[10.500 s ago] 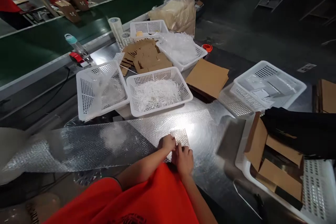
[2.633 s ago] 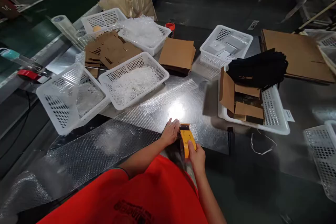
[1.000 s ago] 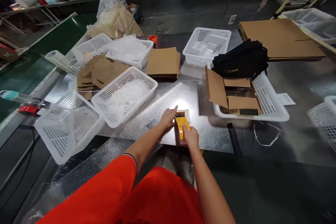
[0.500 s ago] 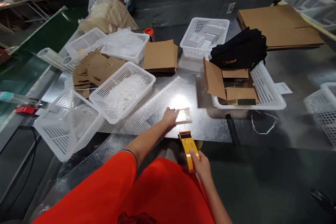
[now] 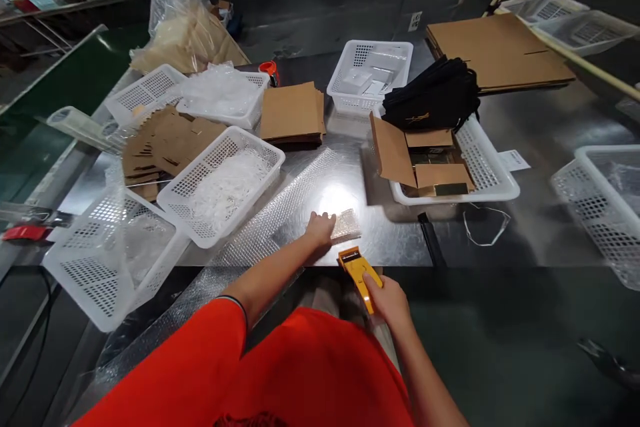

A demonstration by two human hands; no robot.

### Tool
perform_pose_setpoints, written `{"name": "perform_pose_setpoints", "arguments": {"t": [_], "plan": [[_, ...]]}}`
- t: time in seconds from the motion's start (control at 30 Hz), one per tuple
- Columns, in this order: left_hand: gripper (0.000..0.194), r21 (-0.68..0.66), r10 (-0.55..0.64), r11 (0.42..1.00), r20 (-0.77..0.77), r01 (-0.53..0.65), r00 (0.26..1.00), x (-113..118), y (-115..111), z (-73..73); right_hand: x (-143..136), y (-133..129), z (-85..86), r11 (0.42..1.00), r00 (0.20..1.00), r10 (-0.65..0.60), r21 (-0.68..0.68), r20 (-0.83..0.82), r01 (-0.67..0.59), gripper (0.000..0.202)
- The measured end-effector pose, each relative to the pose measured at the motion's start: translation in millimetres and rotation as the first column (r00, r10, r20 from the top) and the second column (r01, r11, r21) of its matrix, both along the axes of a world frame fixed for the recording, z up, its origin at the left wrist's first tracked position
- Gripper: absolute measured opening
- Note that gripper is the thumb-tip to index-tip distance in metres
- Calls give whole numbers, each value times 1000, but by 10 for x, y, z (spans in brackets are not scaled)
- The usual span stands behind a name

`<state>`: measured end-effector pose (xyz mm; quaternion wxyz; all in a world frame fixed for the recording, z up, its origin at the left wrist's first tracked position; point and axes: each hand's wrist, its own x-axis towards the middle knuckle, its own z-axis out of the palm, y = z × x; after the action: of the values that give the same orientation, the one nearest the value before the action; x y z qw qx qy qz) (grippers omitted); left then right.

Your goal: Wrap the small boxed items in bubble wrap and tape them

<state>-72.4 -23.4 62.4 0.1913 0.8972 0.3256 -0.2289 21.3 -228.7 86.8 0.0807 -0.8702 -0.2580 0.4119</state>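
On the metal tabletop lies a small flat packet in bubble wrap (image 5: 347, 226). My left hand (image 5: 319, 230) rests at its left end, fingers curled and pressed onto it. Just in front of the table edge, my right hand (image 5: 393, 300) grips a yellow hand-held tape dispenser (image 5: 361, 276). Its orange-edged head points up and left, close below the packet but apart from it. A long sheet of bubble wrap (image 5: 260, 223) runs beneath my left forearm and hangs over the table edge.
White baskets stand left, one with shredded filler (image 5: 227, 190), another with clear plastic (image 5: 107, 273). Behind are stacked cardboard pieces (image 5: 290, 110). On the right, a basket (image 5: 487, 170) bears an open carton (image 5: 395, 153) and black bags (image 5: 433, 97). A black strip (image 5: 431, 240) lies near the edge.
The camera view has shifted, so most things sit further left. The tape dispenser has tilted more to the left and its head is nearer the packet. My left hand stays on the packet.
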Motion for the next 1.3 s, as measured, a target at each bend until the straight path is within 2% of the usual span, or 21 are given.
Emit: {"name": "perform_pose_setpoints", "arguments": {"t": [0.13, 0.23, 0.33, 0.4, 0.43, 0.47, 0.53, 0.63, 0.73, 0.83, 0.93, 1.0, 1.2, 1.3], "plan": [[68, -137, -62, 989, 17, 63, 998, -78, -288, -19, -70, -612, 53, 996, 997, -79, 49, 0, 79, 38], [76, -307, 4, 952, 72, 18, 997, -174, -432, -103, -154, -988, 10, 970, 982, -168, 160, -92, 181, 39], [76, -525, 109, 850, 92, -45, 990, -234, -306, -189, -186, -1005, -71, 941, 974, -184, 263, -131, 213, 41], [67, -634, 133, 770, 50, -71, 990, -248, -135, -202, -161, -848, -114, 931, 973, -177, 295, -149, 215, 41], [61, -650, 131, 756, 30, -80, 991, -249, -57, -188, -140, -750, -126, 927, 972, -176, 305, -159, 218, 40], [56, -635, 118, 769, 23, -77, 993, -248, 2, -161, -117, -655, -128, 926, 971, -173, 308, -166, 218, 39], [53, -545, 84, 837, 53, -41, 995, -238, 41, -78, -74, -501, -109, 935, 973, -159, 292, -165, 202, 36], [78, -422, 30, 906, 103, 16, 994, -193, -71, 78, -39, -387, -47, 958, 981, -146, 230, -128, 173, 33], [105, -369, -141, 914, 106, 171, 984, -111, -244, 213, -43, -370, -5, 968, 983, -151, 188, -107, 169, 32], [118, -274, -322, 907, 42, 321, 946, -19, -361, 281, -81, -399, -18, 961, 979, -167, 203, -117, 188, 31], [106, -198, -370, 913, -40, 356, 928, 44, -392, 275, -146, -468, -80, 944, 969, -199, 238, -148, 230, 32], [99, -194, -387, 908, -51, 371, 921, 60, -362, 246, -200, -544, -129, 924, 956, -225, 272, -188, 271, 35], [124, -243, -384, 901, -59, 360, 922, 66, -202, 143, -319, -892, -188, 844, 912, -249, 388, -327, 369, 49], [121, -215, -355, 921, -119, 325, 927, 79, -193, 112, -341, -985, -186, 849, 920, -236, 394, -313, 352, 50]]}}
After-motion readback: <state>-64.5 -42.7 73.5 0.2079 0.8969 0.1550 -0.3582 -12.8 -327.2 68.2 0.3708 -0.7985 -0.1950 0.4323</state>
